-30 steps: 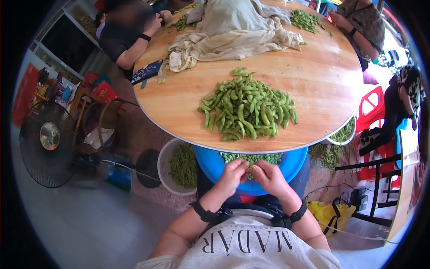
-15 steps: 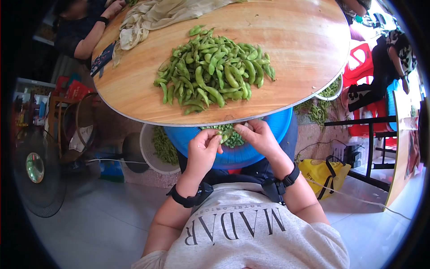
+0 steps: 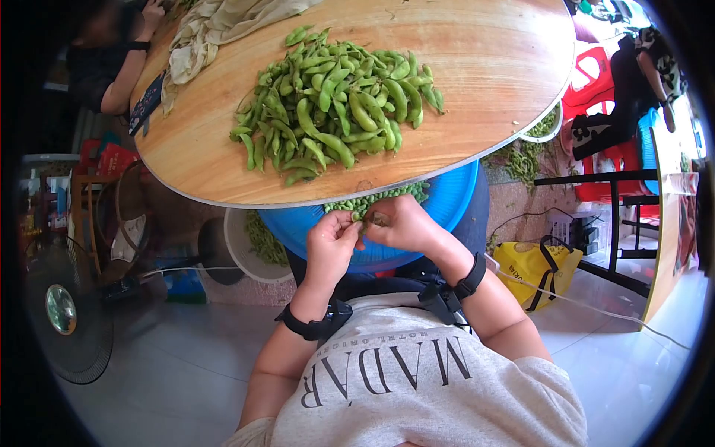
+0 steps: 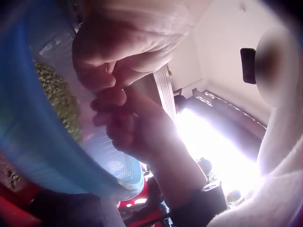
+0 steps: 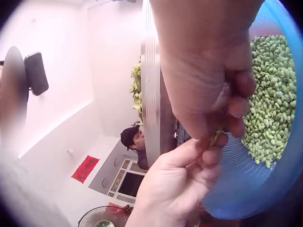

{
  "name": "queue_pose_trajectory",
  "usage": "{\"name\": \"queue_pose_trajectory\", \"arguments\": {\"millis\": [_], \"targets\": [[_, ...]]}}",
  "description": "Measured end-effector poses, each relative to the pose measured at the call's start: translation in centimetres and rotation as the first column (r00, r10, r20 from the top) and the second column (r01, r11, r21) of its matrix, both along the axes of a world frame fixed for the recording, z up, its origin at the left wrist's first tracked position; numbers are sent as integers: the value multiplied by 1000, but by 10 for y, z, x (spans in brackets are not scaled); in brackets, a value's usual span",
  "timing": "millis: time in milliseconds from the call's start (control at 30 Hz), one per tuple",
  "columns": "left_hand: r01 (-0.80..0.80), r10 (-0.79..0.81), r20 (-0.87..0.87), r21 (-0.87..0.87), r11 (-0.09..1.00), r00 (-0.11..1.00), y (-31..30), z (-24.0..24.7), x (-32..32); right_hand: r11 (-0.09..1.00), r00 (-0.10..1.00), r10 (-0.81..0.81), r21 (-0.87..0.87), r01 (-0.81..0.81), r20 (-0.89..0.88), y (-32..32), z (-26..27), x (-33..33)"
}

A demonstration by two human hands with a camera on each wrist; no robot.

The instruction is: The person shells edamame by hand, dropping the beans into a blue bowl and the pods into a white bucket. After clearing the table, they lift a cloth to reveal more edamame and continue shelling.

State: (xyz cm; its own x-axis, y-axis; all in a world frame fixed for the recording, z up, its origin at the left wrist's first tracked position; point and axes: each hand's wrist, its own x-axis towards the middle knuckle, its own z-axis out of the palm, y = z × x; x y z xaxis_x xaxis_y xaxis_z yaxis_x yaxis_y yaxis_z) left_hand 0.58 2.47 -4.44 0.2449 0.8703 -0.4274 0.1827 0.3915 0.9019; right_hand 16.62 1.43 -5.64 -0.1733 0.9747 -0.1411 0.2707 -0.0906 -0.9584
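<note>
Between the fingertips of both hands is a small green pod (image 3: 358, 217), also visible in the right wrist view (image 5: 216, 137). My left hand (image 3: 331, 246) pinches it from the left; my right hand (image 3: 406, 223) pinches it from the right with curled fingers. Beneath them is a blue basket (image 3: 463, 190) holding loose green beans (image 3: 414, 194), seen closer in the right wrist view (image 5: 272, 101). On the table just beyond lies a heap of green pods (image 3: 328, 104). In the left wrist view the fingertips of both hands meet, but the pod cannot be made out.
The round wooden table (image 3: 491, 89) has its edge just beyond the hands, with a cream cloth (image 3: 216, 37) at far left. A white basket (image 3: 237, 249) of pods stands left of the blue one. A yellow bag (image 3: 521, 272) and a fan (image 3: 67, 313) stand on the floor.
The head view has tilted down and turned. Half a second ago the hands were apart, a pod in the left; the right hand has since moved left to meet it at the pod.
</note>
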Motion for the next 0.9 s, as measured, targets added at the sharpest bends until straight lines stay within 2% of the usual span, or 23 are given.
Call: {"name": "queue_pose_trajectory", "arguments": {"millis": [33, 67, 133, 267, 367, 433, 567, 667, 733, 767, 800, 833, 867, 900], "targets": [[1, -1, -3, -7, 1000, 1000, 0, -2, 0, 996, 998, 0, 94, -6, 57, -1, -4, -2], [2, -2, -6, -13, 1000, 1000, 0, -4, 0, 997, 995, 3, 76, -10, 98, -1, -5, -2], [19, -15, -45, 101, 995, 999, 0, -14, 0, 999, 984, 9, 43, -17, 180, 1, -2, -3], [72, -59, -72, 197, 978, 996, 1, -17, -2, 995, 984, 62, 67, -74, 169, 4, -8, -2], [19, -23, 20, 175, 984, 1000, -1, -23, 0, 995, 967, 61, 60, -78, 246, 5, -7, -3], [31, -31, -5, 86, 996, 1000, 2, -20, 0, 997, 946, 62, 17, -71, 317, 6, -14, -5], [22, -22, -13, 13, 1000, 1000, 6, -9, 2, 978, 956, -100, 203, 43, 278, 7, -43, 8], [58, -60, -56, -34, 998, 997, 9, -8, 3, 963, 962, -197, 224, 153, 189, 6, -26, 7], [101, -98, -179, 9, 995, 979, 11, -9, 1, 957, 998, -4, 289, -12, 57, 6, -28, 6], [148, -142, -211, 14, 989, 967, 11, -13, -1, 945, 997, -16, 327, -11, 82, 5, -25, 1], [118, -114, -106, 26, 993, 988, 10, -8, 3, 927, 992, -35, 375, -13, 121, 6, -22, -4], [58, -62, -70, -66, 996, 996, 12, -5, 5, 923, 987, -40, 384, -22, 153, 6, -22, -3], [32, -39, -50, -148, 989, 998, 14, -1, 5, 907, 996, -10, 420, -28, 88, 7, -24, -3], [96, -106, -100, -101, 990, 989, 14, -8, 0, 916, 987, -10, 397, -54, 158, 6, -27, -6]]}}
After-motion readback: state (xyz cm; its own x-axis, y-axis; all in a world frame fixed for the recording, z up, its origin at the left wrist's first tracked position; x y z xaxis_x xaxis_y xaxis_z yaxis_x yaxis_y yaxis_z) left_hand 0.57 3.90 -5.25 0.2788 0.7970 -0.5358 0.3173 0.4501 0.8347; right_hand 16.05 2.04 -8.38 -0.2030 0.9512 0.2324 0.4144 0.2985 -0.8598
